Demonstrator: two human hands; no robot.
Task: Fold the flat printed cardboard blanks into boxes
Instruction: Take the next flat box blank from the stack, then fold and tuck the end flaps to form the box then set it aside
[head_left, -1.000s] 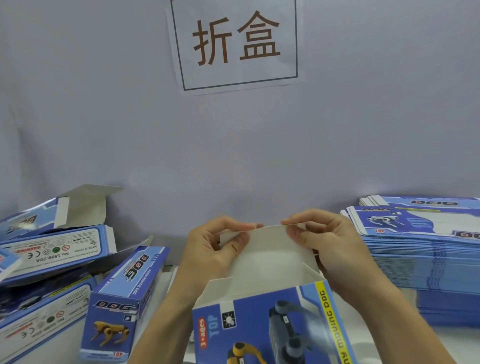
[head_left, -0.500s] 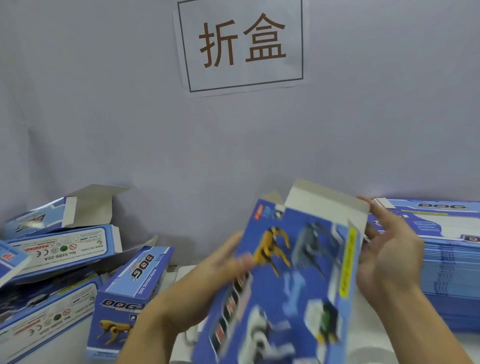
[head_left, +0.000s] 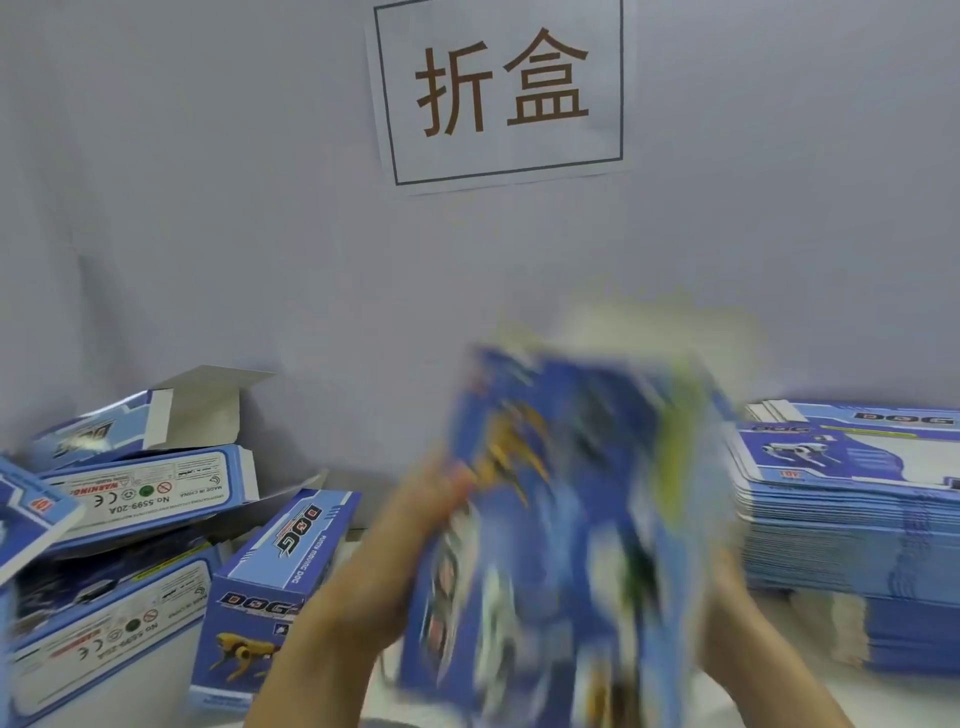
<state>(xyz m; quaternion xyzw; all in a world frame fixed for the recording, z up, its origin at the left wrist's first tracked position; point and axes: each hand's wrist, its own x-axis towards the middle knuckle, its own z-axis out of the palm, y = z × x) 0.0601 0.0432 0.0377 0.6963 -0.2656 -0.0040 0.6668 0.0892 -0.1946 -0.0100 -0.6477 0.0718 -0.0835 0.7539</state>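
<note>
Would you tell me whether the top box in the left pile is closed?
Open: the top box has its plain flap raised.

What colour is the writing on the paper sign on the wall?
Brown, inside a dark rectangular border on the white paper sign; head view.

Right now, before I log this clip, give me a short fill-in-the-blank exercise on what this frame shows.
1. The blurred box is held between ____ hands.
2. The stack of flat blanks lies on the person's ____ side.
3. The sign on the wall bears ____ brown characters.
4. The folded boxes are mainly ____ in colour.

Missing words: two; right; two; blue
</note>
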